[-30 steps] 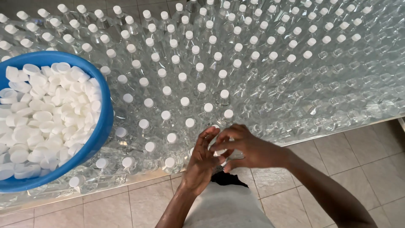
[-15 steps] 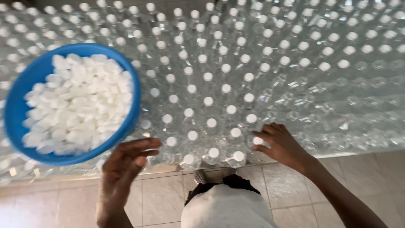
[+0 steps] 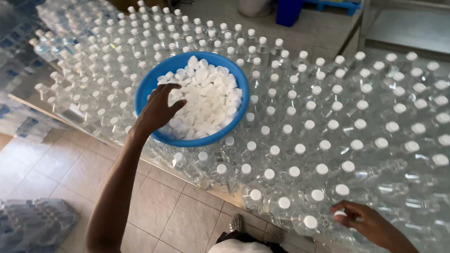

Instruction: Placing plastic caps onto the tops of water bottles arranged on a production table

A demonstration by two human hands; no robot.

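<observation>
Blue bowl [image 3: 149, 86], round, plastic, sits on top of a dense field of clear bottles [image 3: 328, 136]. It is heaped with loose white caps [image 3: 208, 100], piled highest toward the far rim. Bottles stand upright, packed shoulder to shoulder, nearly all topped with a white cap; they spread from the upper left corner across to the right edge.

Hard to read: the bottles are transparent, so single outlines blur into glare, most of all at right. Bowl's underside and whatever carries the bottles are hidden. At far left, wrapped bottle packs [image 3: 18, 124] are dim and cut by the edge; another pack [image 3: 35, 225] lies on the tiled floor [image 3: 183, 211] at lower left. The right forearm is cut off at the bottom right corner.

Left hand [image 3: 157, 110]: reaches over the bowl's near-left rim, palm down, fingers spread loosely and dipping into the caps. Whether any cap is pinched underneath cannot be told.

Right hand [image 3: 370, 222]: low at the near edge of the bottles, fingers curled narrow, tips closed on a white cap [image 3: 340, 214] at a bottle's top.
</observation>
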